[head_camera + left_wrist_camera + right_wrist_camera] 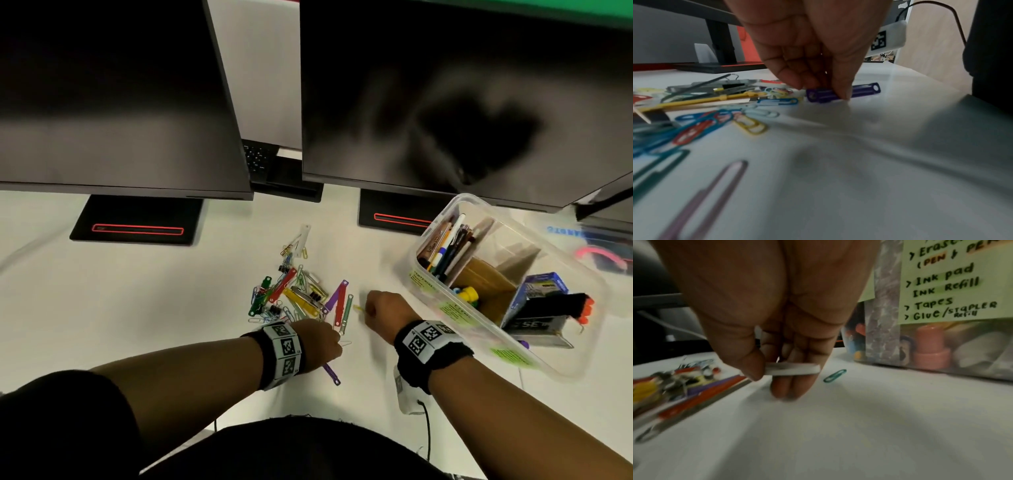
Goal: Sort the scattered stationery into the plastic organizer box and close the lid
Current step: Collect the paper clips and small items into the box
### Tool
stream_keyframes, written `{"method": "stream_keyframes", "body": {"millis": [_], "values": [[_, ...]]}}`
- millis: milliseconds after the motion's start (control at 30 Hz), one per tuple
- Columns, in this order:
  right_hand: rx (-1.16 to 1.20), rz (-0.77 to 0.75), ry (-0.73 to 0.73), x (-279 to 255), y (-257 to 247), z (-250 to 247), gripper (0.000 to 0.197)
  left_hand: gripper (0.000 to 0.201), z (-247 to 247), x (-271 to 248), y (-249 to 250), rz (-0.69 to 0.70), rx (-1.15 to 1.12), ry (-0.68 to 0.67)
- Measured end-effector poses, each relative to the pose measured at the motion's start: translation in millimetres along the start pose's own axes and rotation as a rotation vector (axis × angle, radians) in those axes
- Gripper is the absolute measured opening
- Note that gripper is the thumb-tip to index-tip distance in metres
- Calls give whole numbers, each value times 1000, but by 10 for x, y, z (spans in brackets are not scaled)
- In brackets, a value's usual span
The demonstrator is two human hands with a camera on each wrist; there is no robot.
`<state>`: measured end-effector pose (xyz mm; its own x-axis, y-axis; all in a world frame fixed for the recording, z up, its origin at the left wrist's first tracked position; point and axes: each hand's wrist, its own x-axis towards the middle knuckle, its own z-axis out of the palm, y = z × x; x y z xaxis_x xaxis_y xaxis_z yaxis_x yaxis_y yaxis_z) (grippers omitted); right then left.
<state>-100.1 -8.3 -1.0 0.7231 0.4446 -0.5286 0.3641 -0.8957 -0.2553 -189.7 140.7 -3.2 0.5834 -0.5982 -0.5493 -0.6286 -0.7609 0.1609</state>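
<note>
In the head view, the pile of clips is lying at 12 o'clock of the left hand, and the organizer box, at 3 o'clock of the right hand, is holding pens and boxes. In the left wrist view, curled fingers are pinching a purple fastener strip against the table. In the right wrist view, thumb and fingers are clamping a pale flat strip; a teal paperclip is lying at 3 o'clock.
</note>
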Motion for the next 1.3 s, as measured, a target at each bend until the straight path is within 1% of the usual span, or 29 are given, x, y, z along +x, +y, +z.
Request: {"method": "stream_keyframes", "body": {"millis": [67,133,200,267,333,367,433,533,600,733,900,1000,1100,1200,1300], "values": [[70,14,24,48,15,-54,20,18,7,-6,-10,-32,-71,-30],[132,13,31,93,-3,-98,33,16,-35,-18,-32,-97,-210,-26],[163,-7,17,128,-43,-135,48,23,-103,-44,-80,-194,-389,38],[130,-53,16,165,-92,-158,53,37,-147,-81,-176,-263,-503,117],[58,-142,21,204,-150,-142,52,46,-150,-132,-304,-313,-508,184],[-1,-195,26,230,-179,-115,50,47,-132,-160,-368,-337,-497,206],[-116,-270,24,280,-231,-53,49,43,-107,-212,-480,-410,-508,238],[-198,-294,-4,325,-279,-6,49,39,-82,-268,-609,-495,-468,272],[-214,-300,-8,326,-263,1,50,36,-54,-276,-682,-524,-454,260],[-209,-271,-10,273,-129,8,53,36,-33,-224,-759,-535,-413,185],[-149,-193,12,138,79,48,52,40,-46,-139,-757,-520,-419,162],[-96,-159,26,83,143,56,46,38,-47,-99,-742,-514,-414,168],[-62,-170,61,93,126,53,42,32,-59,-67,-735,-502,-413,154],[-115,-195,27,140,66,65,38,29,-95,-48,-727,-484,-402,135],[-146,-178,7,167,16,72,23,24,-118,-59,-729,-503,-441,127]]}}
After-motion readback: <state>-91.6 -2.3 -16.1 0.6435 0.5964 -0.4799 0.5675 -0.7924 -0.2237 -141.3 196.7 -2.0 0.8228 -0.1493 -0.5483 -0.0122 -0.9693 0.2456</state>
